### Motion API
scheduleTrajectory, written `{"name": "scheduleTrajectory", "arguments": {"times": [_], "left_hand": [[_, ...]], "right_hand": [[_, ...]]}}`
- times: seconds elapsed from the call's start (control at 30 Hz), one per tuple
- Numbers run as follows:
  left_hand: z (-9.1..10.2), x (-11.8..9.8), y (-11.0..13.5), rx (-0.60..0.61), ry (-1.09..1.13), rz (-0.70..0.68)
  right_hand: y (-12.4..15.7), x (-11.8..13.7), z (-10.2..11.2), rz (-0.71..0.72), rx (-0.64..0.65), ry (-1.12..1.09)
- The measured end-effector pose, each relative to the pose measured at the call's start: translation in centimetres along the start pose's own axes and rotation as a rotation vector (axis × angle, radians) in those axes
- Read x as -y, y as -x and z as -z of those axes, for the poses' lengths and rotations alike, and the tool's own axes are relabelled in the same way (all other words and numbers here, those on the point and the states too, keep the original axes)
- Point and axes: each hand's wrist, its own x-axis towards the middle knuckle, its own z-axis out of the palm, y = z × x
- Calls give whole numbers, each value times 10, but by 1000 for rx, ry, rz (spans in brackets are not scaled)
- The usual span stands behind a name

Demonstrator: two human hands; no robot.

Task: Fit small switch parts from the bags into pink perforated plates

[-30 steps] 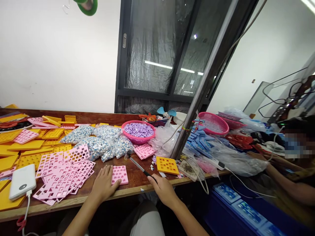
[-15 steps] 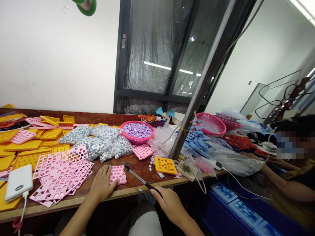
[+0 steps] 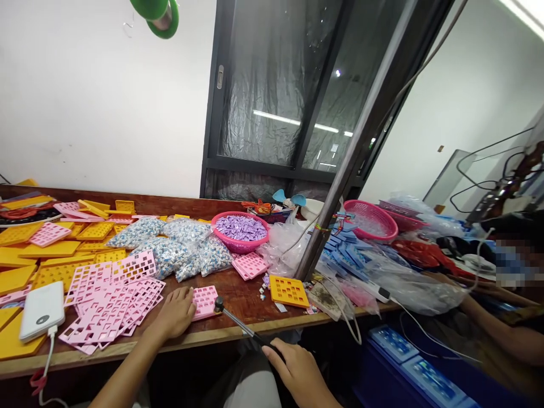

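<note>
On the wooden tabletop (image 3: 241,287), the loosely spread left hand (image 3: 176,311) has drawn back across the square-pocketed pink tray (image 3: 204,301); the right hand (image 3: 294,365) clasps a metal-shafted hammer (image 3: 238,322).

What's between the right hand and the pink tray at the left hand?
In the head view, the hammer extends from the right hand to the pink tray.

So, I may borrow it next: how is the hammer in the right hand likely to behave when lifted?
The hammer will probably feel head-heavy, since its chunky dark head sits at the end of a slender shaft. It should stay stiff: the shaft looks straight and metallic. Laid down, it might roll slightly, as the head appears rounded.
</note>
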Motion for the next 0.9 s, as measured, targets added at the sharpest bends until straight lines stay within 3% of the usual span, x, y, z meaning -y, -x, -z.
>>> {"name": "scheduleTrajectory", "arguments": {"times": [0.1, 0.37, 0.5, 0.73, 0.9], "left_hand": [[11, 6, -2, 8, 12, -48], [15, 6, -7, 3, 34, -54], [18, 6, -15, -5, 30, -5], [22, 6, -28, -50, 18, 164], [22, 2, -26, -76, 36, 177]], "right_hand": [[-4, 11, -5, 44, -38, -172], [-14, 11, -27, 53, 16, -42], [-12, 11, -21, 38, 43, 9], [-10, 20, -16, 91, -41, -218], [-20, 24, -21, 117, 57, -55]]}}
